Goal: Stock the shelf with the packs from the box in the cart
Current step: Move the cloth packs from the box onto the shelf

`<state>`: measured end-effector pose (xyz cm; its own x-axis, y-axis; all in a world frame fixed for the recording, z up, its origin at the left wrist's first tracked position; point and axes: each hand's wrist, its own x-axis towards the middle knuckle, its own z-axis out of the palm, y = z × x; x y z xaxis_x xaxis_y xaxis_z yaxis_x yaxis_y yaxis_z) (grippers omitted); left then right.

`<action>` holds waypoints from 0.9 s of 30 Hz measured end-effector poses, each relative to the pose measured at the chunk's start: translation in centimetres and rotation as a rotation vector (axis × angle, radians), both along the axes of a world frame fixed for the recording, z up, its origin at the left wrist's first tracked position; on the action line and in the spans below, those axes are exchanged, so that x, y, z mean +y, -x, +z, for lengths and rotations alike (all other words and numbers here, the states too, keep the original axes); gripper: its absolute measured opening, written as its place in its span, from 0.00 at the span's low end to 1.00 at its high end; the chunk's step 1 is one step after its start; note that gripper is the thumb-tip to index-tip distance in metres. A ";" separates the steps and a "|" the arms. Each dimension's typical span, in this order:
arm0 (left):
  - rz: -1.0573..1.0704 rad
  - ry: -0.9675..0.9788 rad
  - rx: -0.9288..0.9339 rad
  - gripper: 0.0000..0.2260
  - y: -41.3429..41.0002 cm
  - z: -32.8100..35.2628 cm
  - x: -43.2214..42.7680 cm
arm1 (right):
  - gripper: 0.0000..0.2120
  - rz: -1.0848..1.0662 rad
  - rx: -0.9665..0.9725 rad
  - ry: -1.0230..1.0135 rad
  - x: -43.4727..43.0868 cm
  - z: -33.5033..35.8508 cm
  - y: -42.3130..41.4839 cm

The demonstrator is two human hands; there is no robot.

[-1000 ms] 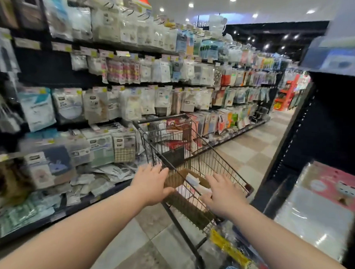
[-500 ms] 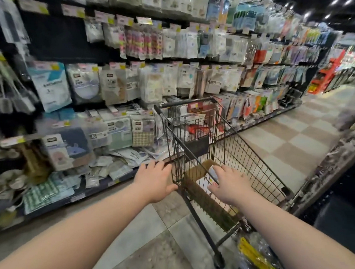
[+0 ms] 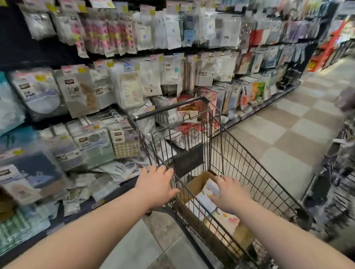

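A wire shopping cart stands in the aisle beside the shelf, which is hung with bagged goods. In the cart's near end sits an open cardboard box with white and pastel packs stacked in it. My left hand grips the cart's left rim, fingers curled over the wire. My right hand reaches down into the box, with its fingers lying on the top pack. Whether the fingers pinch that pack is hidden.
The cart's black handle bar is at its far end. Loose packs lie on the low shelf left of the cart. A checkered tile floor runs ahead, and a dark rack stands on the right.
The view has swung left and down, toward the cart and shelf. Both hands stay where they were, left on the rim and right in the box.
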<state>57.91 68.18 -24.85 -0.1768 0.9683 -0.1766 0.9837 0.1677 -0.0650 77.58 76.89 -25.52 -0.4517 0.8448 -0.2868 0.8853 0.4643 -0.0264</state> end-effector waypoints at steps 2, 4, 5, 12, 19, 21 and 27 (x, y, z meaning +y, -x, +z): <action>-0.021 0.033 -0.009 0.33 0.0 -0.8 2.4 | 0.31 -0.042 -0.011 0.015 1.8 -0.7 -0.6; -0.045 0.061 -0.023 0.33 -0.1 -1.4 5.1 | 0.31 -0.087 -0.015 0.031 3.4 -1.5 -1.4; -0.060 0.069 -0.025 0.33 -0.2 -1.7 6.5 | 0.32 -0.113 -0.014 0.037 4.2 -1.8 -1.8; -0.261 0.180 -0.033 0.31 -2.0 -5.1 15.8 | 0.36 -0.313 -0.026 0.109 9.0 -4.3 -4.4; -0.461 0.251 -0.069 0.32 -0.4 -8.7 26.2 | 0.30 -0.522 -0.021 0.171 14.8 -7.7 -2.8; -0.507 0.287 -0.080 0.32 0.5 -10.0 28.8 | 0.30 -0.585 -0.002 0.197 16.1 -8.9 -2.0; -0.586 0.465 -0.066 0.30 1.4 -15.1 33.5 | 0.31 -0.766 -0.024 0.390 16.5 -13.2 -1.9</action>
<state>56.54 101.64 -39.92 0.3697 0.7238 -0.5827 0.9079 -0.4147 0.0608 79.52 93.43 -38.71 0.2125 0.7535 -0.6222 0.9533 -0.2996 -0.0373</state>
